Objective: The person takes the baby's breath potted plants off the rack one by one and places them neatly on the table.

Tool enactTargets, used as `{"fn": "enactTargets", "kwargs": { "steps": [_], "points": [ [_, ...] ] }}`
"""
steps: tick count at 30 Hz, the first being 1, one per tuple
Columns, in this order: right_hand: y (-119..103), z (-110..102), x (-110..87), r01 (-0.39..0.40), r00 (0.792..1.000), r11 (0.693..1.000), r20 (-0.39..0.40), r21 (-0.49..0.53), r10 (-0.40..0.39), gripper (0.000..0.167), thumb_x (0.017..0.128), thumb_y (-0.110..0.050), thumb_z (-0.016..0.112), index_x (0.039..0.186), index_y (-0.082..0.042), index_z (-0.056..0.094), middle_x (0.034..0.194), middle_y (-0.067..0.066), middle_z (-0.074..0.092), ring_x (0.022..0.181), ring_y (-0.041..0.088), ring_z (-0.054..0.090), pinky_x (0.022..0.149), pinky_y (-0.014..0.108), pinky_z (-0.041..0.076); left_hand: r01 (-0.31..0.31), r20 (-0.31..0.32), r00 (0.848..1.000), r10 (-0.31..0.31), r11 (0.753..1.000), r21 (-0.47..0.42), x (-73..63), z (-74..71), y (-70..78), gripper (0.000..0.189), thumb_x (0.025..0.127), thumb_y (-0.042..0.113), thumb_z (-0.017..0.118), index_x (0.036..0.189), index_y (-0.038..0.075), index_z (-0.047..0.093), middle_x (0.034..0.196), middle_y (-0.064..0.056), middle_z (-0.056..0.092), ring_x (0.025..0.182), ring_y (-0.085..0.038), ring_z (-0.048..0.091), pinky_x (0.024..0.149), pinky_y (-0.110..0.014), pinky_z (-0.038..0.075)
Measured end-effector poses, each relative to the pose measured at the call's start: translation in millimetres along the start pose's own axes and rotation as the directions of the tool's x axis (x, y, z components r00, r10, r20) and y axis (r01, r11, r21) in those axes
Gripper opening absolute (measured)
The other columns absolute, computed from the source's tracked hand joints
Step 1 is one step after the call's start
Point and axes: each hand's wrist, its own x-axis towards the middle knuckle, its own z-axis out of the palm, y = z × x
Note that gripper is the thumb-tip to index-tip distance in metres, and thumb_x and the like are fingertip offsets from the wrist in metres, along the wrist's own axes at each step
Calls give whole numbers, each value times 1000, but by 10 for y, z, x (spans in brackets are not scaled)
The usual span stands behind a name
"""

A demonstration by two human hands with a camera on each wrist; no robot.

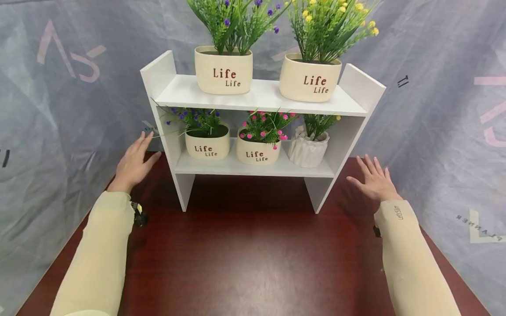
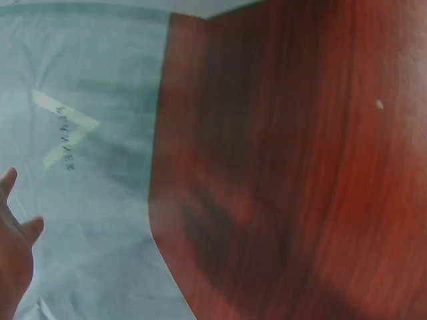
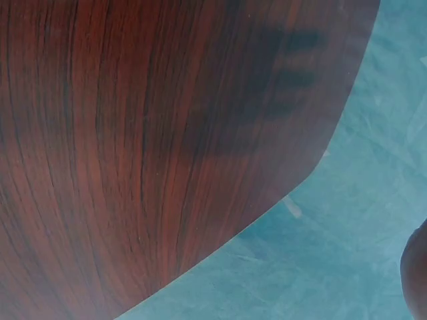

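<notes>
My left hand (image 1: 132, 164) is held out beside the left panel of a white two-tier shelf (image 1: 245, 170), fingers extended and holding nothing. On the other side, my right hand (image 1: 374, 179) spreads its fingers to the right of the shelf, also holding nothing. The upper tier bears a cream pot with purple flowers (image 1: 223, 72) and a cream pot with yellow flowers (image 1: 310, 79). Below stand a cream pot with purple flowers (image 1: 207, 142), a cream pot with pink flowers (image 1: 258, 149) and a white ridged pot (image 1: 308, 149). In the left wrist view, part of the left hand (image 2: 15, 260) shows at the edge.
The shelf stands on a dark red wood-grain table (image 1: 253, 259). Grey printed cloth (image 1: 71, 109) hangs behind it and along both sides, close to the table edges. A long grass blade sticks out past the shelf's left panel near the left hand.
</notes>
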Motion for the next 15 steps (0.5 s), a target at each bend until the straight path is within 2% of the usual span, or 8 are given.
{"fn": "enactTargets", "kwargs": {
  "steps": [2, 3, 6, 10, 13, 15],
  "points": [
    [3, 10, 5, 2, 1000, 1000, 1, 2, -2, 86, 96, -60, 40, 157, -15, 0, 162, 21, -5, 148, 45, -10, 111, 74, -1, -46, -70, 997, 37, 991, -128, 15, -15, 53, 67, 101, 53, 35, 157, 29, 7, 165, -4, -1, 150, -41, 5, 113, -70, 10],
    [2, 13, 5, 2, 1000, 1000, 3, 4, -2, 86, 96, -60, 40, 157, -15, -1, 162, 21, -5, 148, 45, -10, 111, 73, -1, -69, -107, 993, 49, 979, -194, 22, -24, 86, 64, 102, 49, 36, 157, 30, 9, 165, -2, 0, 151, -38, 4, 114, -69, 9],
    [-1, 19, 2, -2, 1000, 1000, 8, 15, 2, 86, 96, -59, 41, 157, -15, -1, 162, 21, -5, 148, 44, -10, 111, 73, -2, -144, -220, 973, 68, 925, -351, 49, -45, 190, 61, 103, 42, 39, 156, 30, 14, 165, 1, 5, 152, -31, 7, 118, -64, 8],
    [12, 27, 2, -10, 1000, 1000, 8, 21, 10, 86, 96, -60, 41, 157, -15, -1, 163, 19, -5, 148, 43, -11, 112, 72, -3, -206, -323, 945, 58, 871, -447, 82, -61, 327, 61, 101, 45, 43, 156, 29, 21, 164, 4, 12, 149, -30, 19, 118, -62, 17],
    [18, 41, 3, -7, 1000, 1000, 8, 19, 7, 86, 96, -60, 41, 157, -15, 0, 163, 19, -5, 148, 43, -10, 112, 72, -3, -227, -364, 930, 41, 845, -484, 85, -67, 421, 65, 98, 52, 45, 155, 28, 24, 163, 5, 17, 147, -30, 26, 116, -59, 24],
    [19, 55, 3, 1, 1000, 1000, 9, 19, -2, 86, 96, -59, 41, 157, -14, 0, 162, 20, -4, 148, 44, -9, 112, 72, -2, -240, -381, 924, 32, 826, -510, 60, -88, 515, 68, 97, 54, 46, 155, 25, 25, 163, 1, 20, 147, -30, 27, 116, -54, 27]
  ]
}}
